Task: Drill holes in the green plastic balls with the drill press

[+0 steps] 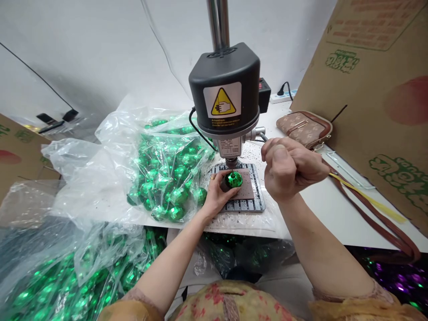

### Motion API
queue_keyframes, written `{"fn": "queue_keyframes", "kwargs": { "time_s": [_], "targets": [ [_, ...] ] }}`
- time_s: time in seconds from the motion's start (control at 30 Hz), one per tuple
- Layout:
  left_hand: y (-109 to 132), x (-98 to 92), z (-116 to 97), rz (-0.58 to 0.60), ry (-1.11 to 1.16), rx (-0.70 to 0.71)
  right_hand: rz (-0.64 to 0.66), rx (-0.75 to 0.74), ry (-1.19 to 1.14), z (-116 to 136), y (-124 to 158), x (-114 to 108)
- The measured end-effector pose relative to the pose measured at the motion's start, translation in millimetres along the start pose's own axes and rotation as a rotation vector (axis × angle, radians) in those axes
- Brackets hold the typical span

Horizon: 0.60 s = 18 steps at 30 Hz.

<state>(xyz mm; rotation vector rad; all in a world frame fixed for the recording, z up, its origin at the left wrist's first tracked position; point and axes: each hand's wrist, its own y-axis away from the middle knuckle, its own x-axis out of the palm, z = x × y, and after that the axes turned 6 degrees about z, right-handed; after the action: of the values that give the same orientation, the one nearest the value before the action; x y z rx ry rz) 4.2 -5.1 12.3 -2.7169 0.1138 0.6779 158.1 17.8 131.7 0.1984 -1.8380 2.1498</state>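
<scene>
Under the chuck of a black bench drill press (224,89) sits a shiny green faceted ball (234,179). My left hand (220,191) is closed round its side, thumb in front and fingers behind, and a ring shows on one finger. The ball rests at a brown board (246,189) on the slotted metal base (257,196). The drill tip meets the top of the ball, though I cannot tell how deep. On the right, my right hand (286,165) is wrapped round the feed handle (263,136), most of which the fist hides.
Left of the drill lies a clear plastic bag (117,129) of green balls (177,196); more bagged balls (43,285) are lower left. A patterned purse (301,127) with a brown strap, a cardboard box (377,111) and a power strip (282,96) stand right. Dark shavings are scattered about.
</scene>
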Motion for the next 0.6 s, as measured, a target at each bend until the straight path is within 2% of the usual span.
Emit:
{"fn": "queue_keyframes", "kwargs": {
  "time_s": [0.23, 0.43, 0.5, 0.6],
  "targets": [
    [0, 0.0, -1, -0.001, -0.003, -0.012, 0.027, -0.060, -0.027, -5, 4, -2],
    [1, 0.3, 1, -0.013, -0.007, -0.003, 0.046, -0.049, -0.061, -2, 12, -5],
    [0, 0.4, 3, -0.014, -0.008, -0.001, 0.035, 0.005, -0.046, 3, 6, -3],
    [-1, 1.2, 4, -0.013, -0.011, -0.005, 0.013, 0.176, -0.011, 12, -14, 4]
  ]
}}
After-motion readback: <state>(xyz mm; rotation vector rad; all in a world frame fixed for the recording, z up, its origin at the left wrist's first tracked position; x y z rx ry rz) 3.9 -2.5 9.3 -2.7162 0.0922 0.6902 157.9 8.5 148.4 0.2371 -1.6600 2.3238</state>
